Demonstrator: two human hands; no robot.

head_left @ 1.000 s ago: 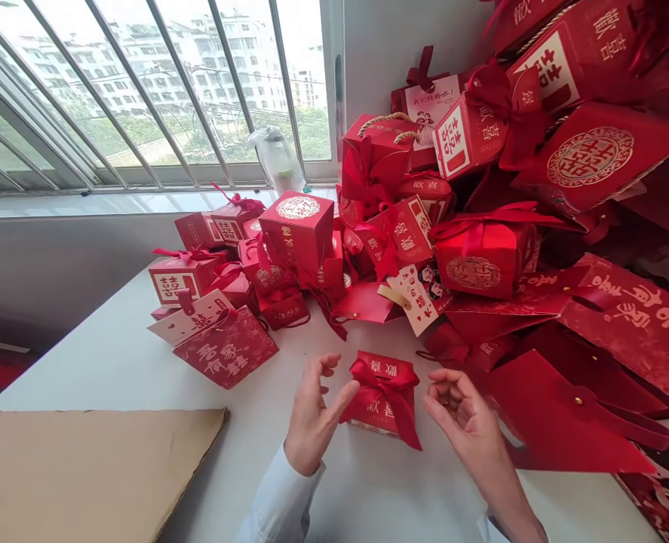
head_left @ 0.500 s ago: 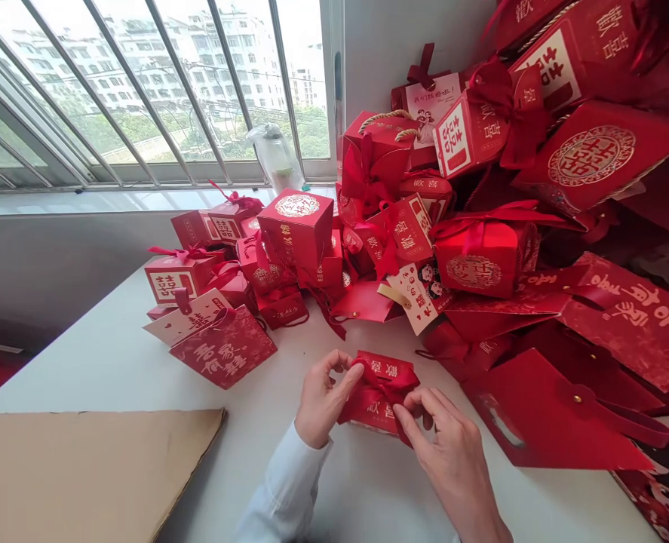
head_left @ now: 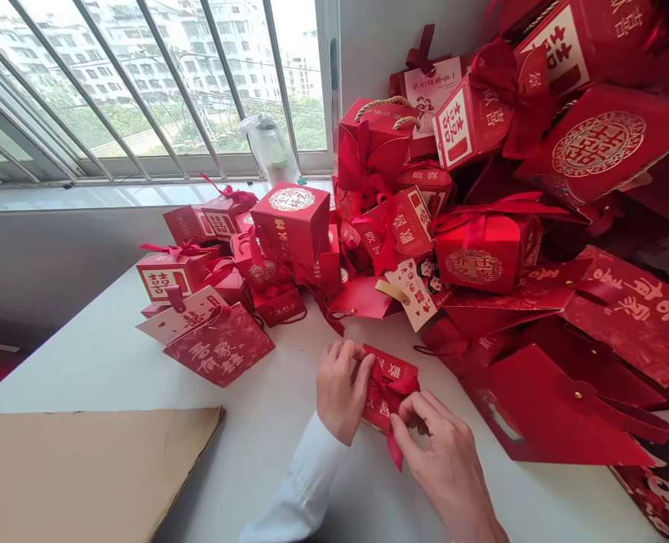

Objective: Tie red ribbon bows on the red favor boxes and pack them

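Small red box [head_left: 400, 365] on white table [head_left: 266, 422], gold 歡 partly legible; nearby bag [head_left: 218, 351] reads 吾家有囍.
Left hand [head_left: 342, 391], fingers curled, pinches ribbon [head_left: 391, 388] at the box's left; right hand [head_left: 444, 446], thumb and forefinger nearly closed, grips its right-hand part. Tabletop shows between left sleeve [head_left: 311, 479] and cardboard [head_left: 93, 475] edge.

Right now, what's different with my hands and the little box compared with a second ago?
Your left hand moved right, and your right hand moved left, closing in from either side of the small red box. Both, open a second ago, now appear to pinch its ribbon. The cardboard, plastic bag and stacked red boxes stayed put.
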